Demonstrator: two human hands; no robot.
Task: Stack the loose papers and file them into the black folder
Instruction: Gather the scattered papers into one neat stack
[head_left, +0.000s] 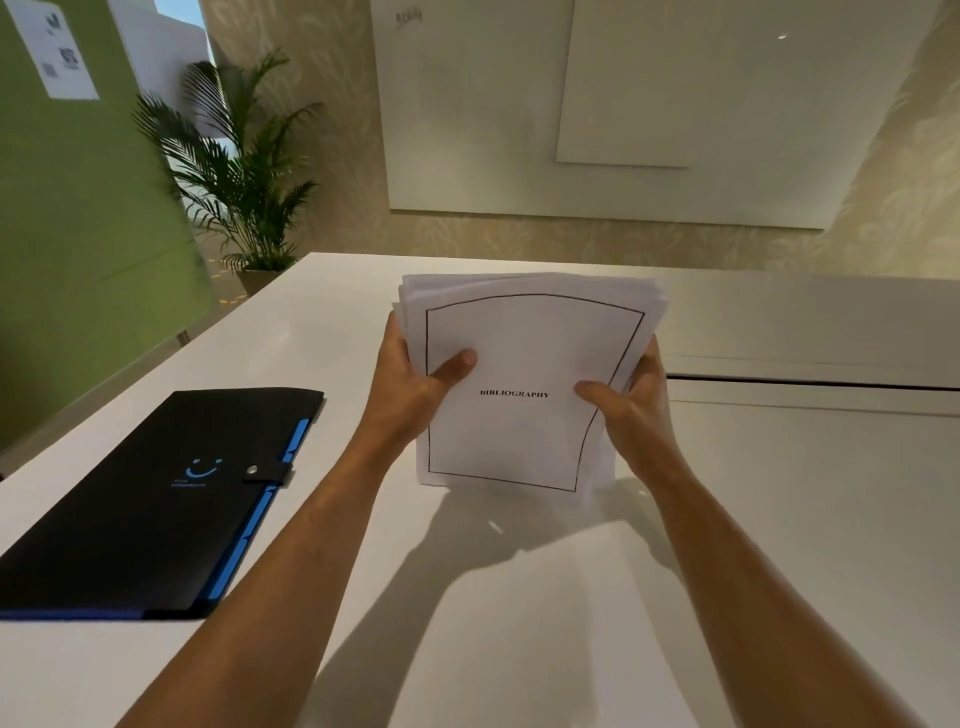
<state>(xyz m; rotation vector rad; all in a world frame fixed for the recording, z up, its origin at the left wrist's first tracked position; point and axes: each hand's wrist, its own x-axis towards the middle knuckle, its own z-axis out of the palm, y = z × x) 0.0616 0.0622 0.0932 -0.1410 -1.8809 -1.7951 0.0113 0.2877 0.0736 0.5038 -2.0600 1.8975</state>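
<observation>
Two bare forearms reach in from the bottom edge, the left hand (415, 382) and right hand (626, 397) each clasped on a side edge of the stack of papers (524, 379), thumbs pressed on the front sheet headed "BIBLIOGRAPHY", the stack upright with its lower edge on the white table (779, 519). The black folder (150, 499) lies flat and snapped shut on the table, well apart to the left of the left hand. Behind stand a potted palm (239, 171), a green panel (67, 208) and a whiteboard (649, 104).
</observation>
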